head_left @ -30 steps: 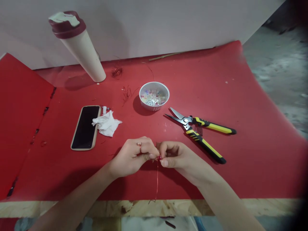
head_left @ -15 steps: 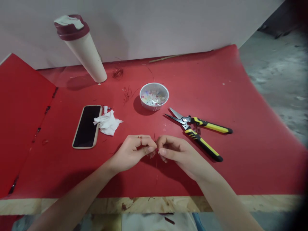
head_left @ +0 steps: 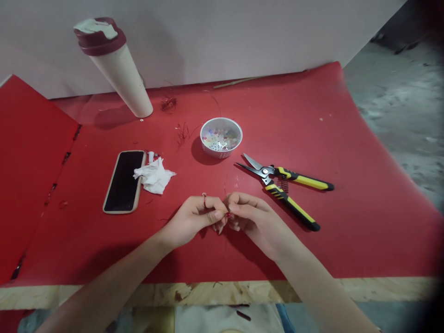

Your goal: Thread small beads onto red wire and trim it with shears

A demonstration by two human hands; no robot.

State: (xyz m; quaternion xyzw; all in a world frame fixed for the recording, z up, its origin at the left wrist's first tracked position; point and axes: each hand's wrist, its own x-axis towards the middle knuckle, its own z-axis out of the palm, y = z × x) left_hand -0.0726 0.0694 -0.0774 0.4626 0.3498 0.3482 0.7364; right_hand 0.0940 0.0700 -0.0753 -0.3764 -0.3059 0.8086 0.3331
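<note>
My left hand (head_left: 194,218) and my right hand (head_left: 251,218) meet fingertip to fingertip low over the red mat (head_left: 347,222). Both are pinched shut on a small red bead (head_left: 228,215) threaded on a thin red wire (head_left: 225,190). A short piece of the wire pokes up above the fingers; the rest is hidden against the red mat. A ring sits on a left-hand finger.
A white bowl of mixed beads (head_left: 221,137) stands just beyond the hands. Yellow-handled snips (head_left: 287,189) lie open to the right. A phone (head_left: 124,181) and crumpled tissue (head_left: 152,175) lie at left, a cream tumbler (head_left: 114,64) at the back left. Wire scraps (head_left: 182,132) litter the mat.
The long tail of wire hanging below my hands a second ago no longer shows. Both hands have shifted slightly away from the table's front edge, still pinched together.
</note>
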